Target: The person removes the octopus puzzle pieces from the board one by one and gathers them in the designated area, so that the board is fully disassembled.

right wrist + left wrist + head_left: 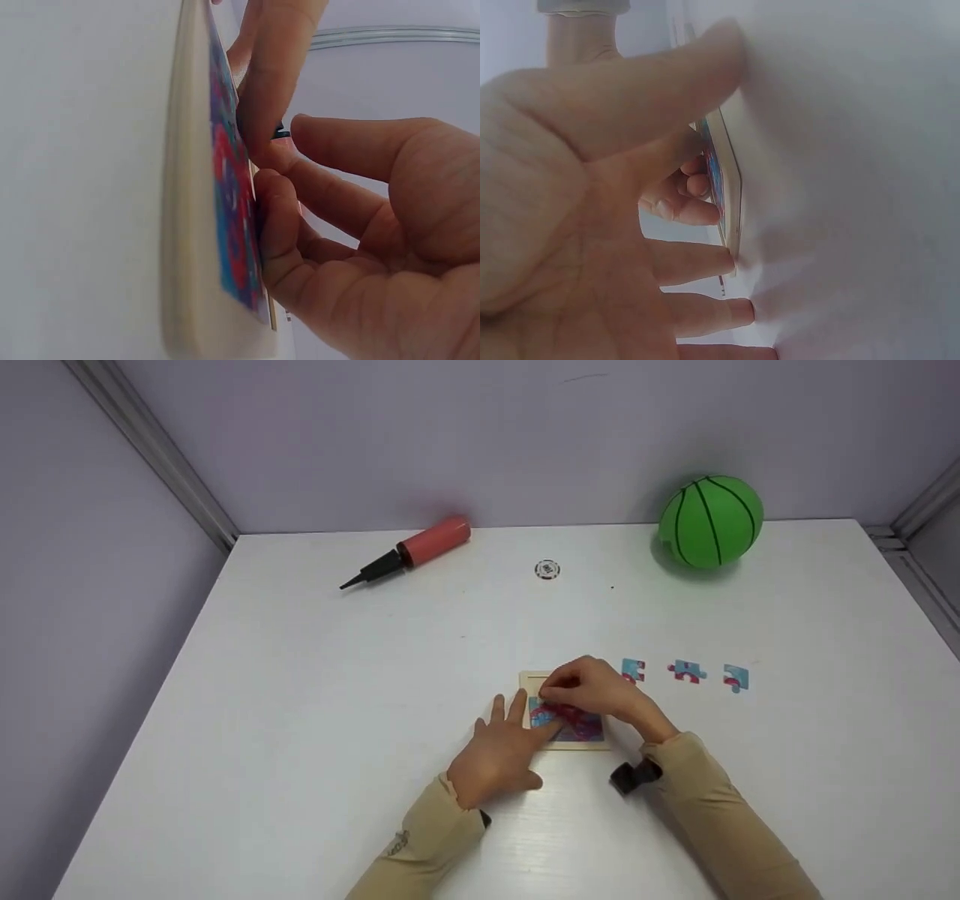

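Note:
A small wooden-framed jigsaw puzzle [574,747] with blue, red and purple pieces lies flat on the white table. My left hand [496,759] has its fingers spread, with the index finger reaching over the lower frame onto the picture. In the left wrist view, the other fingertips of that hand rest on the table beside the frame. Above the puzzle, my right hand [592,687] bends its fingers down, fingertips right at the picture's upper left part. In the right wrist view, curled fingers [279,217] touch the puzzle surface; I cannot tell whether they pinch a piece.
Three loose puzzle pieces lie right of the frame: one near it [634,668], a middle one [687,671] and a far one [736,677]. At the back are a red and black hand pump [436,542], a round chip [547,569] and a green ball [712,521].

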A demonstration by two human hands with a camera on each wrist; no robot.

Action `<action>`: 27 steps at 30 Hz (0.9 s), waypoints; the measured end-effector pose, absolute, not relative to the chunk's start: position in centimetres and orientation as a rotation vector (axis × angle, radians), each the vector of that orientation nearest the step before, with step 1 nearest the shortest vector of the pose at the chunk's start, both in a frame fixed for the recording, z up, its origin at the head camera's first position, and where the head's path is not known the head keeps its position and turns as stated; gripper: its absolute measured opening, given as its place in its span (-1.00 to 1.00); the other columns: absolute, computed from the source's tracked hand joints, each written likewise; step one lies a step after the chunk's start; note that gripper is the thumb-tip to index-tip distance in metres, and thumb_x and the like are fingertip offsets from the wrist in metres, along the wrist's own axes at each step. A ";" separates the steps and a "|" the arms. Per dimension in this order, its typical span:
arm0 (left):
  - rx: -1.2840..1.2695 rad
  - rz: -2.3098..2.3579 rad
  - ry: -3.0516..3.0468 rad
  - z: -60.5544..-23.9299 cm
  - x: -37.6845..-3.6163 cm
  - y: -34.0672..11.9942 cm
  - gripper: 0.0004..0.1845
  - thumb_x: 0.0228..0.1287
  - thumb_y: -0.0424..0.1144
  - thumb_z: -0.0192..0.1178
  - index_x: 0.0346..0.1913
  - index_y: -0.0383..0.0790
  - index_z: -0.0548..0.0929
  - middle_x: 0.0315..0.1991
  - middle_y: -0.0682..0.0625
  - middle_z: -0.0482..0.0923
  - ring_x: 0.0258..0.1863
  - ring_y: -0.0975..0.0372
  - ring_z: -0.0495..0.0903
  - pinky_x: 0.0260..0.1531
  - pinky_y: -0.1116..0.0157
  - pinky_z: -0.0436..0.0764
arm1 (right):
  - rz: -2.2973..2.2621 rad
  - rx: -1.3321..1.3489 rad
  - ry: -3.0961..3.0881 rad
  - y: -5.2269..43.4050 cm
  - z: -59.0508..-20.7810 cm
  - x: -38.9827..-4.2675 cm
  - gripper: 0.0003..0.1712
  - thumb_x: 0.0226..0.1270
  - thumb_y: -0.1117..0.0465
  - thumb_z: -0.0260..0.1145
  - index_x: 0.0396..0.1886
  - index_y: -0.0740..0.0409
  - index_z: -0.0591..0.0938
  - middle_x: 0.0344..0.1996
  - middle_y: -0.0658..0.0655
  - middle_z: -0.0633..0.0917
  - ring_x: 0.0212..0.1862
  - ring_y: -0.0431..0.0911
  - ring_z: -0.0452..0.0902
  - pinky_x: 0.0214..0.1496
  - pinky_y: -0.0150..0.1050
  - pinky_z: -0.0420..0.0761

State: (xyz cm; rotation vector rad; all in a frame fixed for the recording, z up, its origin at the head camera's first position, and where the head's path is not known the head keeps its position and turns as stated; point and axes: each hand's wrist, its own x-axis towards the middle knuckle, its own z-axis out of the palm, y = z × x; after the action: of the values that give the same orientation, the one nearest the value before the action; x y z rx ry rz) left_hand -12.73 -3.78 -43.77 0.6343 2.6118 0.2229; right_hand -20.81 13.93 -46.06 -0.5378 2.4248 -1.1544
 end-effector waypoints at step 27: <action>0.600 0.268 2.572 -43.6 -12.9 -3.7 -0.19 0.15 -0.06 0.37 0.45 0.14 0.26 0.50 -0.27 -0.15 0.42 -0.30 -0.11 0.15 -0.28 0.25 | -1.289 -0.599 2.339 13.7 -45.6 -20.5 -0.91 0.17 0.34 0.39 -0.36 0.22 0.63 -0.49 0.01 0.61 -0.42 -0.14 0.44 -0.30 -0.26 0.49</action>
State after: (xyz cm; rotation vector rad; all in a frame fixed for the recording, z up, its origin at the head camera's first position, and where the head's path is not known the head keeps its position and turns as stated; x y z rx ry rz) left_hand -12.86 -3.67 -43.62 0.6001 2.5724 0.2678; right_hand -20.54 13.67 -45.62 -0.5994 2.3391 -1.2894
